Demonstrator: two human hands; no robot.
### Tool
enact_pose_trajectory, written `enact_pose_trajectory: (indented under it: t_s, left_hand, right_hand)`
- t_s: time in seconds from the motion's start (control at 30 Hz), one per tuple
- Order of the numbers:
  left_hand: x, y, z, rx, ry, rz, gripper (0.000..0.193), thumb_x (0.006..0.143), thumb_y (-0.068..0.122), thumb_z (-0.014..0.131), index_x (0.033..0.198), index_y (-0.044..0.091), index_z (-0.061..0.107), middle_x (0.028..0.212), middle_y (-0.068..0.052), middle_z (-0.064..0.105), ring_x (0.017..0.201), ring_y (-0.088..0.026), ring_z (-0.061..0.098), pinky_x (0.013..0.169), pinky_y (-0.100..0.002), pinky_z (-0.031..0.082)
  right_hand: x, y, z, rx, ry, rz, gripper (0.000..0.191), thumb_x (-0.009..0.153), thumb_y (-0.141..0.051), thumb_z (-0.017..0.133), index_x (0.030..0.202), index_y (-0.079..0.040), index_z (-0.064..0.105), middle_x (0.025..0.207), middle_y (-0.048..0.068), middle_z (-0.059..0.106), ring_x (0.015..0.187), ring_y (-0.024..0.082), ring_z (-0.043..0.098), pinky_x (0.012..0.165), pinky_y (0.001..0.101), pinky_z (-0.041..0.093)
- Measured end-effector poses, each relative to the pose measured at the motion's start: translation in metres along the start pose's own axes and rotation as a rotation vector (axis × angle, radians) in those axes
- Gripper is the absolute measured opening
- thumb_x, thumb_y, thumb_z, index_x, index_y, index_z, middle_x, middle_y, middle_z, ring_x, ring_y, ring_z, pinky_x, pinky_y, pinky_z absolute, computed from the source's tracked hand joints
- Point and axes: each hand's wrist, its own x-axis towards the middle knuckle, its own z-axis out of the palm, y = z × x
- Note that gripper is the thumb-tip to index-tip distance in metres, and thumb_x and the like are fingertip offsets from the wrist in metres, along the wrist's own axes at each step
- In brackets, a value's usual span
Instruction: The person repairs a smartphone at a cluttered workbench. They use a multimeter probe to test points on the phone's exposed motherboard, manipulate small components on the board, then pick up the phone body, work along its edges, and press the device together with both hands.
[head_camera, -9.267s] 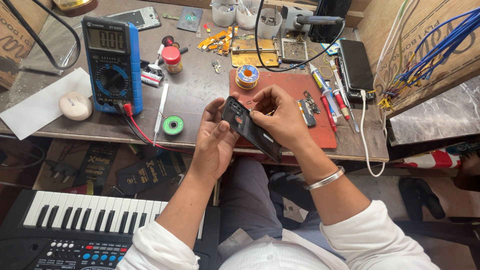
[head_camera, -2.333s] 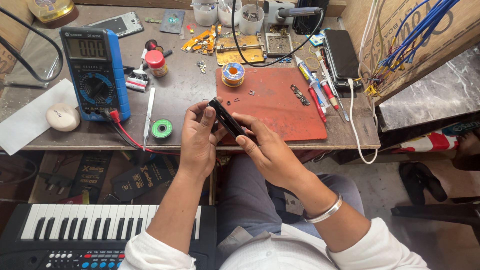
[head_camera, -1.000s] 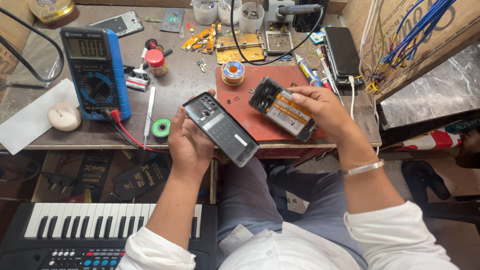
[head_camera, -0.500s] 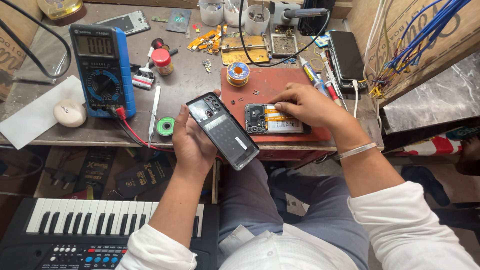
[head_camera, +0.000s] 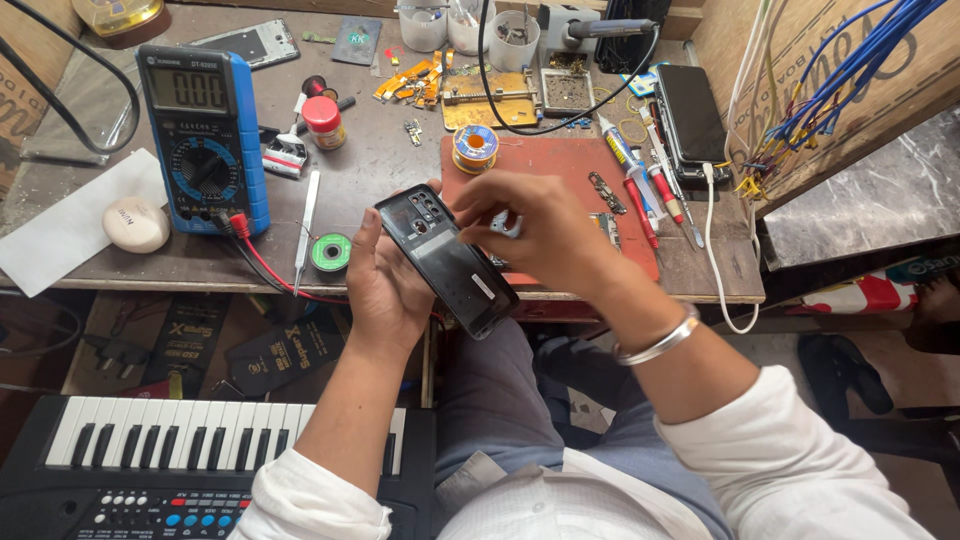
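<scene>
Phone back cover (head_camera: 447, 262) resting in left hand (head_camera: 385, 290) above bench edge; right hand (head_camera: 535, 225) pinching what is probably a small part. Keeping cover level, gripping edges only.

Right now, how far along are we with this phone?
Done: the phone looks opened; the left hand cradles a dark phone shell alone. In hand: the right hand curls at its top edge; what it pinches is unclear. Left: loose parts on the red mat suggest reassembly is yet to come.
</scene>
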Motion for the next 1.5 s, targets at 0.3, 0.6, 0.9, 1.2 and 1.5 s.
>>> enact_pose_trajectory:
  t_s: [0.3,0.6,0.9,1.2,1.5]
  left_hand:
    - [0.000,0.000,-0.002,0.023,0.005,-0.016,0.072,0.101,0.047,0.056,0.147,-0.005,0.039,0.141,-0.017,0.055,0.135,-0.027,0.054,0.118,-0.042,0.040]
    - [0.000,0.000,-0.003,0.001,-0.011,-0.049,0.071,0.103,0.048,0.054,0.148,-0.006,0.041,0.141,-0.018,0.057,0.133,-0.027,0.056,0.115,-0.041,0.044]
    - [-0.005,0.003,0.005,-0.005,-0.001,-0.008,0.078,0.101,0.056,0.056,0.146,-0.006,0.049,0.123,-0.013,0.064,0.113,-0.022,0.064,0.101,-0.040,0.053]
    - [-0.006,0.003,0.006,0.057,0.036,-0.001,0.079,0.098,0.058,0.058,0.145,-0.006,0.050,0.124,-0.012,0.063,0.113,-0.021,0.064,0.101,-0.039,0.053]
    - [-0.005,0.004,0.005,0.037,0.026,-0.004,0.077,0.098,0.057,0.060,0.145,-0.004,0.049,0.129,-0.012,0.061,0.116,-0.021,0.063,0.102,-0.040,0.053]
  right_hand:
    - [0.020,-0.014,0.028,0.131,0.015,0.059,0.022,0.087,-0.005,0.078,0.107,-0.007,0.069,0.089,0.002,0.080,0.081,0.009,0.077,0.070,0.0251,0.057]
    - [0.021,0.005,0.035,0.197,0.060,0.050,0.029,0.090,-0.003,0.078,0.107,-0.004,0.055,0.088,0.004,0.073,0.082,0.010,0.073,0.071,0.0251,0.056]
    - [-0.009,0.061,-0.013,0.466,0.272,0.259,0.052,0.090,0.002,0.076,0.117,-0.007,0.032,0.093,0.008,0.070,0.081,0.009,0.068,0.067,0.0200,0.055]
    - [-0.043,0.076,0.001,0.185,0.214,0.324,0.044,0.095,0.000,0.074,0.112,-0.008,0.035,0.095,0.007,0.072,0.075,0.007,0.061,0.061,0.0208,0.048]
    - [-0.027,0.069,0.013,0.017,0.105,0.172,0.040,0.095,-0.002,0.072,0.114,-0.006,0.037,0.099,0.010,0.073,0.094,0.018,0.077,0.073,0.0301,0.061]
